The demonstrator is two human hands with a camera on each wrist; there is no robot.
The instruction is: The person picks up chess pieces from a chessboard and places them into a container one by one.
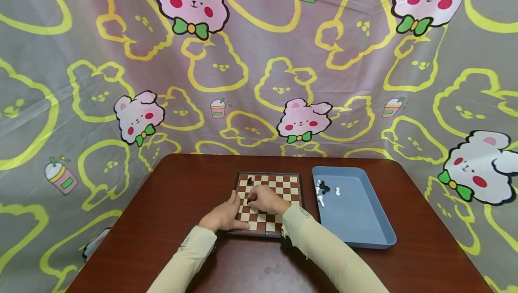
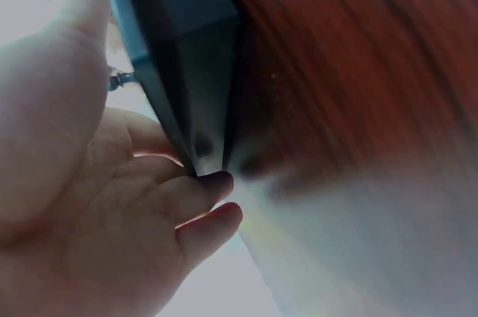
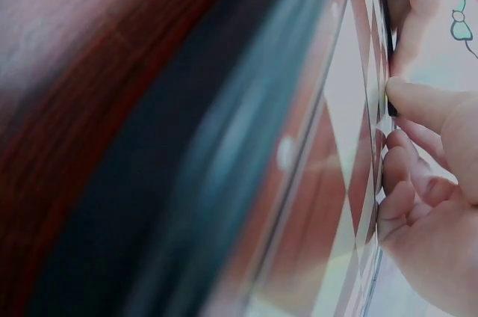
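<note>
A brown-and-cream chessboard (image 1: 292, 190) with a dark rim lies on the table. Over its left half, my right hand (image 1: 265, 199) pinches a small black chess piece (image 3: 393, 108) between thumb and fingertips; the hand hides most of the piece. My left hand (image 1: 224, 214) rests at the board's front left corner, thumb spread along the front and fingers lying against the left side. In the left wrist view the fingertips (image 2: 216, 182) touch the board's dark edge. Another black chess piece (image 1: 249, 180) stands near the board's far left corner.
To the right of the board stands a blue-grey tray (image 1: 352, 221) with raised walls. Several white chess pieces (image 1: 321, 200) and black chess pieces (image 1: 324, 188) lie in its far left part. A patterned cloth (image 1: 259, 126) hangs behind the brown table (image 1: 194, 176).
</note>
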